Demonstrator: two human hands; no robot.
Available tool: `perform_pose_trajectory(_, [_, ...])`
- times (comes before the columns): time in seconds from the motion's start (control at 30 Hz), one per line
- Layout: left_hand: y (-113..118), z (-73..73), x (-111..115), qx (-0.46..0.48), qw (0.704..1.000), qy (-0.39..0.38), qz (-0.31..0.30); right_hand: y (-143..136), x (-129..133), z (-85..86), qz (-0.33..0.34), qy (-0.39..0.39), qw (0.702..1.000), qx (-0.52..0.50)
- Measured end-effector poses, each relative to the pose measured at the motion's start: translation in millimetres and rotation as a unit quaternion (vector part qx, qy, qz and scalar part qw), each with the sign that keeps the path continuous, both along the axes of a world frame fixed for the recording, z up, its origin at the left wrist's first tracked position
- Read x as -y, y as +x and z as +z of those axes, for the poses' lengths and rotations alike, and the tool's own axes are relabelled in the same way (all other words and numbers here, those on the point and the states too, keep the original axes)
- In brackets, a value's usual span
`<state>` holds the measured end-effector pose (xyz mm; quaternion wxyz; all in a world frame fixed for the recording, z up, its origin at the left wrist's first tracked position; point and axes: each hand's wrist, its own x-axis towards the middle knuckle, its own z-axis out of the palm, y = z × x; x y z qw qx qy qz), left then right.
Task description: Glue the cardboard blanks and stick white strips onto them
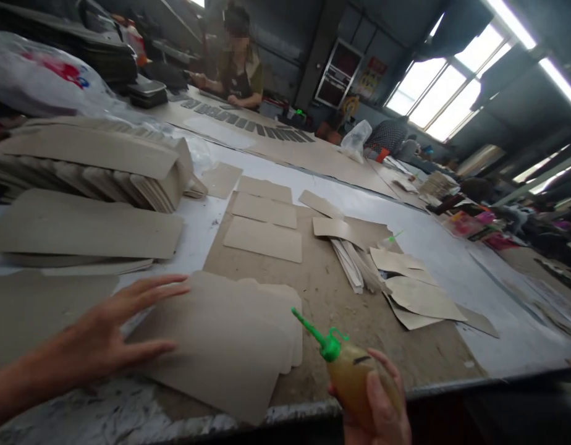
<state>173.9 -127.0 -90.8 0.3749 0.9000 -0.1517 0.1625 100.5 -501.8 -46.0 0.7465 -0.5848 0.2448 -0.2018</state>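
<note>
A translucent squeeze bottle (353, 377) with amber contents and a long green nozzle (308, 327) is in the right hand (385, 411) by the desk's front edge. That hand's grip is closed round the bottle's body, with the nozzle angled up and leftward. Left of it lies a fanned stack of smooth grey-beige cardboard sheets (220, 346), overhanging the front edge. The left hand (95, 337) is over the stack's left side, its grip wide, fingers apart; whether the fingertips press on the top sheet I cannot tell.

The stack lies partly on a flat brown board (262, 275), set on the white-topped desk (512, 327). Farther back on the board, three rectangular cardboard pieces (267, 238) form a column. To their right are a bundle of pale thin strips (353, 266) and some curved cardboard pieces (419, 296). At the left, broad cardboard sheets (86, 228) lie in front of a tall cardboard pile (91, 154).

Beyond, a person in a dark apron (241, 80) is behind a row of dark strips (248, 122).
</note>
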Motion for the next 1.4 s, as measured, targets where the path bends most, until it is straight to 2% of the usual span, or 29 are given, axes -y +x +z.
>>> perform_pose_trajectory(0.07, [-27.3,-24.3,-9.5,0.091,0.993,0.079,-0.010,1.8,-16.8,2.9,-0.002,0.027,1.000,-0.002])
perform_pose_trajectory(0.13, [-40.8,-40.0,-10.0,0.130,0.981,0.139,-0.024,1.9,-30.8,4.7,-0.003,0.037,0.999,-0.003])
perform_pose_trajectory(0.4, [-41.7,-62.4,6.4,0.173,0.964,0.203,-0.021,-4.7,-58.7,12.4,-0.009,0.021,1.000,-0.011])
perform_pose_trajectory(0.5, [-42.7,-63.4,26.9,0.166,0.971,0.171,0.016,-2.5,-68.9,15.1,0.010,-0.015,1.000,-0.017])
perform_pose_trajectory(0.63, [-44.9,-54.3,57.4,0.175,0.974,0.107,0.091,4.4,-86.2,11.6,0.060,-0.075,0.995,-0.029])
perform_pose_trajectory(0.7, [-47.3,-52.0,64.3,0.171,0.978,0.071,0.101,8.4,-94.2,7.6,0.074,-0.107,0.991,-0.037])
perform_pose_trajectory(0.83, [-54.9,-58.6,62.2,0.168,0.983,0.009,0.067,15.0,-107.3,4.0,0.090,-0.170,0.980,-0.053])
perform_pose_trajectory(0.97, [-56.5,-67.6,59.9,0.178,0.982,-0.018,0.058,18.1,-119.1,9.5,0.109,-0.240,0.963,-0.056])
perform_pose_trajectory(1.1, [-53.9,-69.1,62.3,0.183,0.980,-0.024,0.069,19.9,-128.2,13.4,0.124,-0.296,0.945,-0.057])
perform_pose_trajectory(1.4, [-53.3,-69.4,60.4,0.179,0.981,-0.024,0.068,24.3,-137.2,9.4,0.131,-0.362,0.922,-0.041])
